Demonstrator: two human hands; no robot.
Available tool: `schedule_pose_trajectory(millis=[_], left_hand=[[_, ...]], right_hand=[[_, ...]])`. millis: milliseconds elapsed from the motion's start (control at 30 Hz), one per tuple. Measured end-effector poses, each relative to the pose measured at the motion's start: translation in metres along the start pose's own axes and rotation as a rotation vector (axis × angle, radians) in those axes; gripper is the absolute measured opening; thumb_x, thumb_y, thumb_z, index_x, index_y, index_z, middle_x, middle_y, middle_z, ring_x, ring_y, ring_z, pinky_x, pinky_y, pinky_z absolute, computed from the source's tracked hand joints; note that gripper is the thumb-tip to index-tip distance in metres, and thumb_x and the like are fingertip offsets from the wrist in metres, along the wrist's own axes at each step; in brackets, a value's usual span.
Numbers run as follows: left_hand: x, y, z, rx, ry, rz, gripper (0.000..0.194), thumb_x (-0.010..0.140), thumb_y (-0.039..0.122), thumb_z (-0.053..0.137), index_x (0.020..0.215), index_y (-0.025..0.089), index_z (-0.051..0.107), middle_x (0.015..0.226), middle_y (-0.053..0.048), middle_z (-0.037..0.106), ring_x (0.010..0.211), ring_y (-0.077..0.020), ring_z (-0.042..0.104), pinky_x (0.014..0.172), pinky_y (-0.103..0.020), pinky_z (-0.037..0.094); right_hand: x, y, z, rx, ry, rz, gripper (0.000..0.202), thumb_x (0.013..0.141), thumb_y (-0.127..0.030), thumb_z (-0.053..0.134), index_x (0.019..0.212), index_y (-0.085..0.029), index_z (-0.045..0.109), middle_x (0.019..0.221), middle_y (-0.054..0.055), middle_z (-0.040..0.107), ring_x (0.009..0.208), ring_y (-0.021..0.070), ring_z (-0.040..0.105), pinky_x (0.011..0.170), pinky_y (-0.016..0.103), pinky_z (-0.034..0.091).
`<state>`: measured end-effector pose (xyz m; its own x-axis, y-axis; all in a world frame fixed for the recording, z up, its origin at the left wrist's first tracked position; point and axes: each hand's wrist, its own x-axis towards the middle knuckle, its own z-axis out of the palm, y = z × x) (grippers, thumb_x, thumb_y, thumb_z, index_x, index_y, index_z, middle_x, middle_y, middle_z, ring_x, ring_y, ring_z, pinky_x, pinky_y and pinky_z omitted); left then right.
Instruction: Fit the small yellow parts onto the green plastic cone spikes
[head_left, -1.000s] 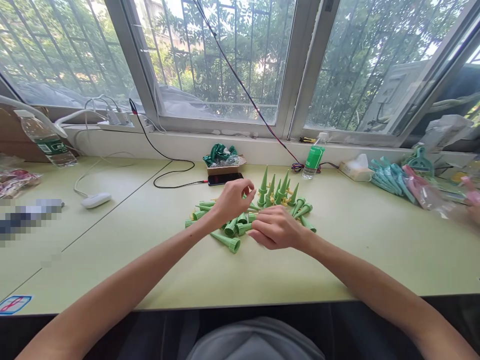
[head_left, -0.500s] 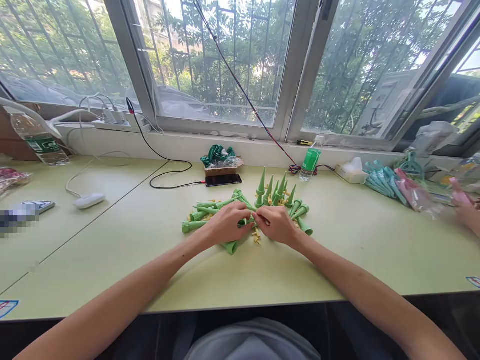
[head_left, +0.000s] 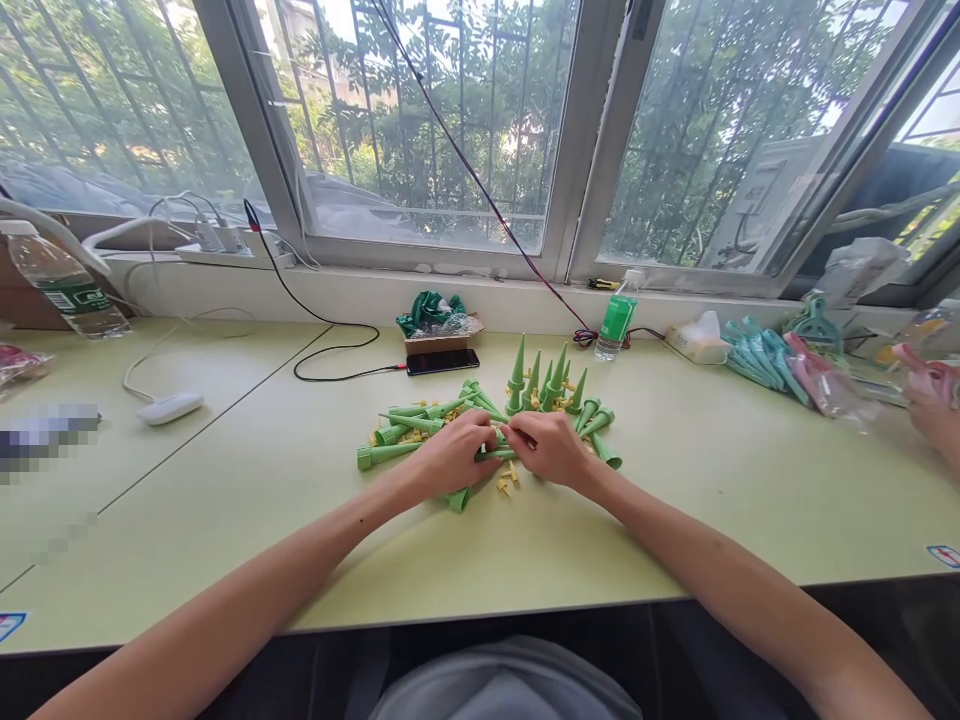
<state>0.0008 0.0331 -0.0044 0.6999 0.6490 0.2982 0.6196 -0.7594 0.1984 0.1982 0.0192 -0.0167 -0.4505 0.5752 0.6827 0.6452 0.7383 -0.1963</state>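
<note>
My left hand [head_left: 461, 448] is closed round a green plastic spike [head_left: 495, 454], of which only a short piece shows between the fingers. Facing it, my right hand [head_left: 551, 450] pinches at the spike's end; whatever its fingertips hold is hidden. Behind my right hand, several green cone spikes [head_left: 554, 382] stand upright with small yellow fittings among them. More green spikes [head_left: 386, 455] lie in a pile by my left hand, others [head_left: 604, 450] to the right of my right hand. Loose yellow fittings [head_left: 508, 480] rest on the table just below my fingertips.
A phone [head_left: 442, 361] on a black cable and a small box [head_left: 439, 343] stand behind the pile. Farther right are a water bottle [head_left: 617, 315], a tissue pack [head_left: 697, 340] and teal hangers [head_left: 761, 360]. Another person's hand [head_left: 934, 415] holds something pink at the right edge.
My hands stay together at the same spot, with small finger movements. Some loose yellow fittings have shifted slightly. At the right edge, the other person's hand has moved with the pink thing.
</note>
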Motion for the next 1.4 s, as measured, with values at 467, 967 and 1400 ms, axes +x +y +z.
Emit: schedule_pose_trajectory(millis=[467,967,1400], left_hand=[[0.000,0.005,-0.010,-0.019,0.172,-0.055,0.020,0.095,0.031,0.048,0.084,0.017,0.055,0.090,-0.006,0.057,0.082,-0.0199,0.057,0.073,-0.034,0.048],[-0.001,0.014,-0.011,-0.170,0.517,-0.172,0.017,0.099,0.034,0.045,0.109,0.021,0.048,0.074,0.003,0.062,0.056,-0.0100,0.052,0.060,-0.022,0.040],[-0.005,0.016,-0.008,-0.109,0.561,0.033,0.029,0.099,0.016,0.039,0.119,0.022,0.059,0.080,-0.001,0.055,0.062,-0.0097,0.046,0.060,-0.021,0.040]], right_hand=[[0.000,0.001,-0.004,0.050,0.028,-0.002,0.029,0.097,-0.027,0.046,0.070,-0.018,0.054,0.061,-0.001,0.053,0.054,0.0099,0.043,0.055,0.023,0.032],[-0.003,-0.024,-0.008,0.014,-0.223,-0.242,0.031,0.093,-0.041,0.057,0.072,-0.019,0.060,0.063,0.001,0.060,0.058,0.0128,0.051,0.063,0.028,0.037],[-0.008,-0.038,-0.001,0.013,-0.406,-0.305,0.020,0.096,-0.033,0.054,0.092,-0.019,0.068,0.086,0.006,0.066,0.081,0.0179,0.059,0.081,0.030,0.044]])
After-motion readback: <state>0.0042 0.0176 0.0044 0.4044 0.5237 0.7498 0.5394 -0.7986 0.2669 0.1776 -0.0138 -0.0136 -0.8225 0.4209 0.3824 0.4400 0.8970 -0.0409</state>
